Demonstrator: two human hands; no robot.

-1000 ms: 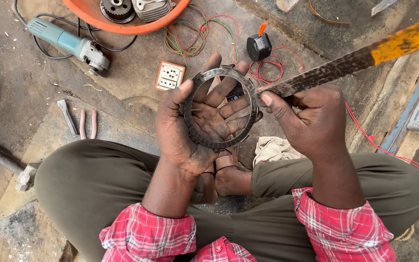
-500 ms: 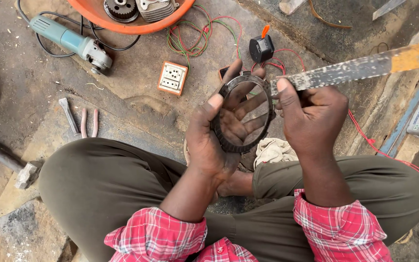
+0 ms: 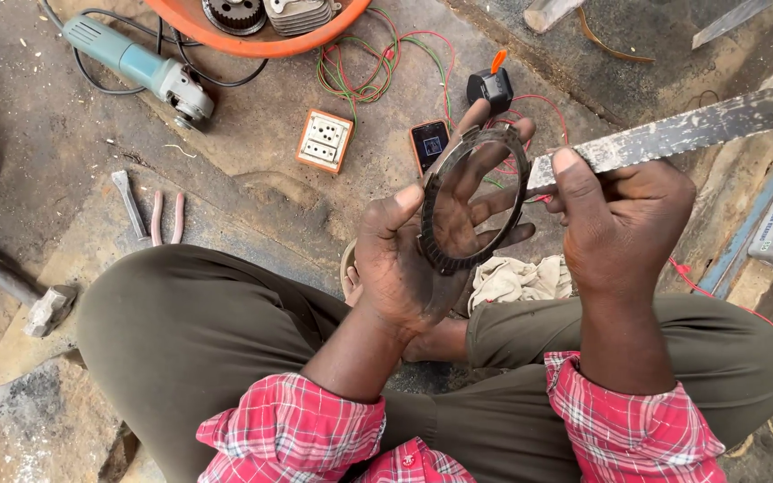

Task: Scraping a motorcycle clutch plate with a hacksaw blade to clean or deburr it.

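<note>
Toothed metal ring (image 3: 471, 201) gripped upright in left hand (image 3: 404, 259), right hand (image 3: 624, 224) fingers closed around flat file (image 3: 673, 134) touching its rim

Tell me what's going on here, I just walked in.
A person sits cross-legged on the ground. The left hand holds a toothed metal ring upright, and the right hand grips a long flat metal file whose end meets the ring's edge. On the ground around them lie an angle grinder, pliers, a hammer, a socket box, a phone and tangled wires. A rag lies by the feet.
</note>
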